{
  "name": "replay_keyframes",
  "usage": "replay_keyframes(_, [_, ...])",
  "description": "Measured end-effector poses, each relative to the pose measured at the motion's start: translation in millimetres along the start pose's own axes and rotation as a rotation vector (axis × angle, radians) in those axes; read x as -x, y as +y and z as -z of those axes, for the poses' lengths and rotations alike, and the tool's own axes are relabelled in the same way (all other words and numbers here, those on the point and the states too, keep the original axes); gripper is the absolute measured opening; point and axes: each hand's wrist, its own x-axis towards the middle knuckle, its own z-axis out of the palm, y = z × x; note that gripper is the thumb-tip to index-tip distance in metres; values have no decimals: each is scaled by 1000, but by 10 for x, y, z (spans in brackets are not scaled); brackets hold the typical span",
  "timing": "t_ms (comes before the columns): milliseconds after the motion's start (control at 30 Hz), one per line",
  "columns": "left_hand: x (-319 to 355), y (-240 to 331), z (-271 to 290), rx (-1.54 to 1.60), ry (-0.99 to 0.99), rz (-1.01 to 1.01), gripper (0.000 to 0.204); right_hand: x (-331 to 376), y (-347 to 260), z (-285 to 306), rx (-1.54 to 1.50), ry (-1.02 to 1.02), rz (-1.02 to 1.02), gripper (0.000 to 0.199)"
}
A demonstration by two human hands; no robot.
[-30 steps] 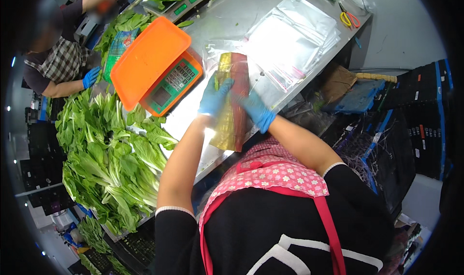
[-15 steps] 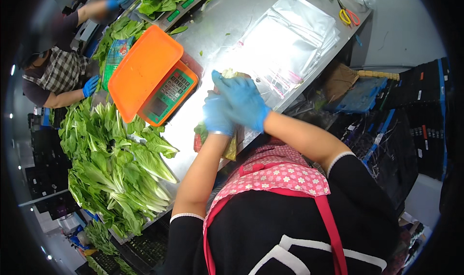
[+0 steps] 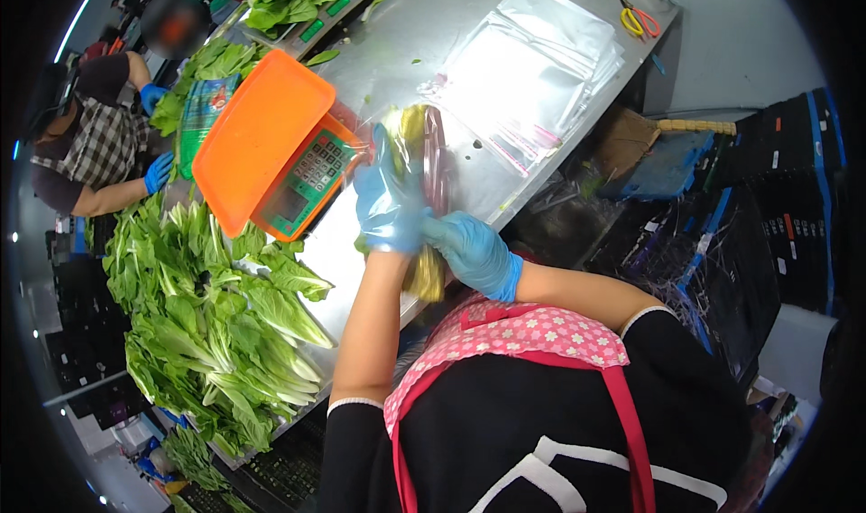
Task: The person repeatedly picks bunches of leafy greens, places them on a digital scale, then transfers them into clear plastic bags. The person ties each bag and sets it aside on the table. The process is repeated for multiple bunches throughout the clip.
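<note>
Clear plastic bag with a yellowish-green bunch of vegetables inside, sitting at frame centre, over the near edge of the steel table. Bag looks long and upright; lower end of the bunch is showing yellow below the hands.

Left hand, in a blue glove, is wrapping around the bag's left side, fingers closed on the plastic. Right hand, also blue-gloved, is gripping the lower part of the bag just beside the left, fingers curled shut on it. Both are touching the bag; whether its mouth is sealed, cannot tell.

Judging progress: the vegetables are already in the bag, so filling looks done for this one; closing and setting it down seem left to do.

Moving outward: an orange scale with a tilted tray and keypad is standing just left of the bag. A stack of empty clear bags is lying upper right of centre. Scissors with yellow and red handles are resting near the top right table corner. A large heap of loose leafy greens is filling the lower left, much still unbagged.

Upper left, a co-worker in a checked shirt and blue gloves is handling more greens.
</note>
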Motion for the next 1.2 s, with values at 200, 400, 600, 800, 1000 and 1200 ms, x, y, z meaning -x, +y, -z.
replay_keyframes(200, [-110, 92, -420, -380, -235, 85, 68, -474, -330, 275, 209, 84, -48, 45])
replay_keyframes(400, [-137, -7, -703, -102, 104, -199, 52, -515, -383, -56, 259, -254, 428, 49])
replay_keyframes(600, [-301, 307, -140, -325, 61, -233, 60, -407, -470, 262, 223, -187, 283, 48])
replay_keyframes(800, [-527, 396, -203, -438, -252, -89, 46, -940, -692, 504, -357, -140, 669, 42])
replay_keyframes(1000, [-1032, 623, 886, -541, -782, -425, 31, -2169, -113, 1223, -383, -43, 519, 38])
replay_keyframes(1200, [-976, 1086, 2082, 15, -752, -315, 26, -2665, 74, 1780, -524, -85, 546, 12])
